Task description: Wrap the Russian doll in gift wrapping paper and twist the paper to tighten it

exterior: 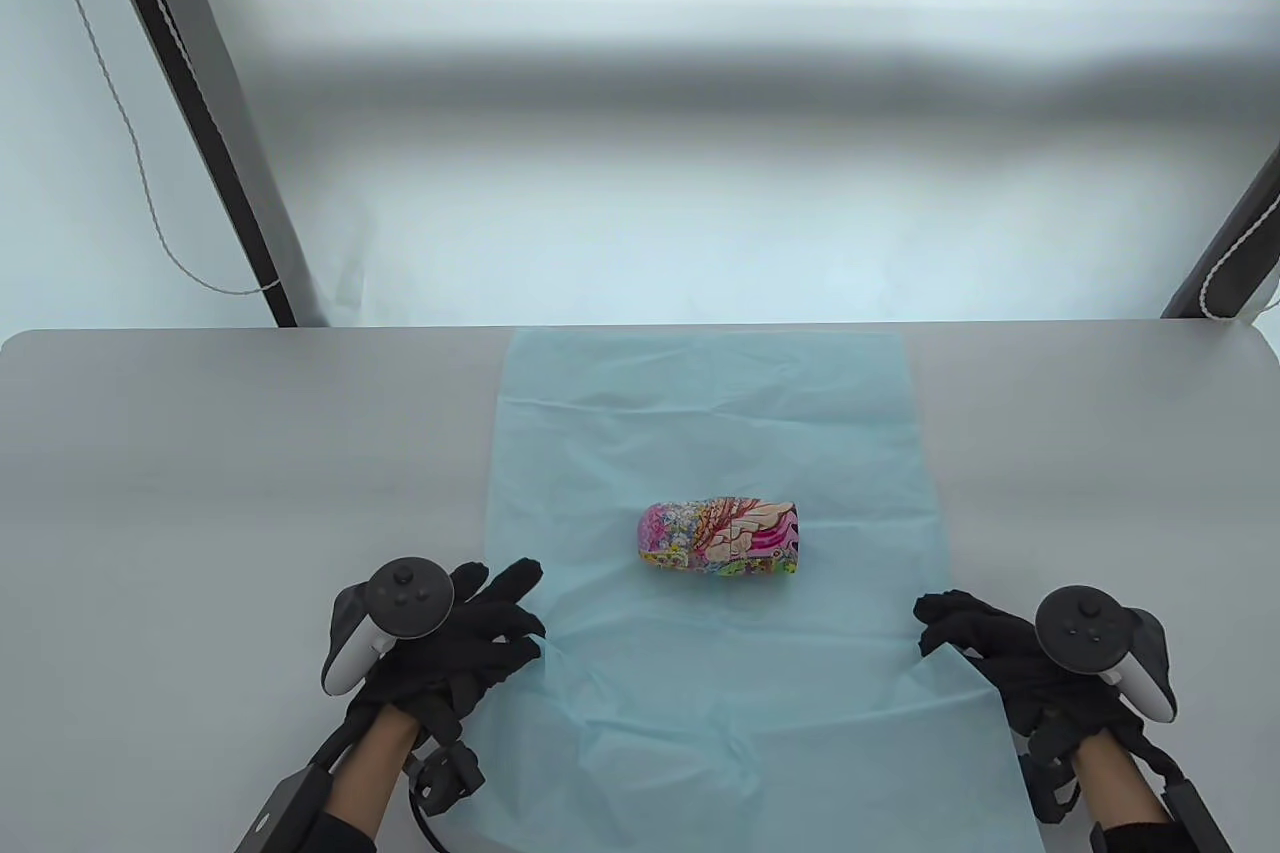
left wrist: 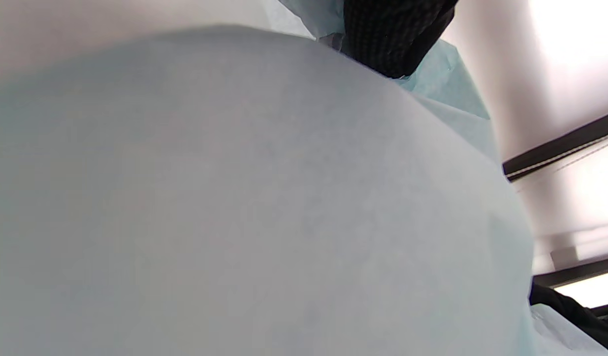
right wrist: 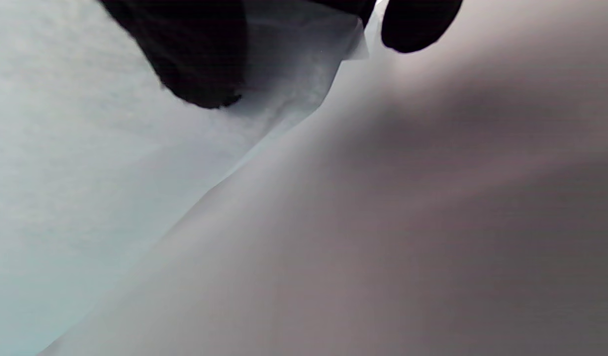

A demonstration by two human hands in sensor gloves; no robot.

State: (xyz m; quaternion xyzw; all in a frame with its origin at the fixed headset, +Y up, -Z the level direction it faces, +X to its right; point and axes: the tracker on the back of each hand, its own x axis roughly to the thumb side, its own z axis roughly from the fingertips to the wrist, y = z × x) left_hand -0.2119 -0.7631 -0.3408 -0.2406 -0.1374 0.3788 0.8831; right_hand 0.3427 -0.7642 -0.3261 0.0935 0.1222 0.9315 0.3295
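The Russian doll (exterior: 720, 538), painted in pink and many colours, lies on its side in the middle of a light blue sheet of wrapping paper (exterior: 700, 413) spread flat on the table. My left hand (exterior: 520, 613) is at the sheet's left edge, level with the doll's near side, and pinches that edge. My right hand (exterior: 935, 628) pinches the right edge, which lifts slightly. In the left wrist view the paper (left wrist: 234, 198) bulges close to the lens under a gloved finger (left wrist: 388, 34). The right wrist view shows two fingertips (right wrist: 195, 59) with the paper's edge (right wrist: 343, 44) between them.
The grey table (exterior: 200, 453) runs bare on both sides of the sheet, whose far edge reaches the table's back edge. Black frame posts (exterior: 240, 193) with a hanging cord stand behind the table at the left and right.
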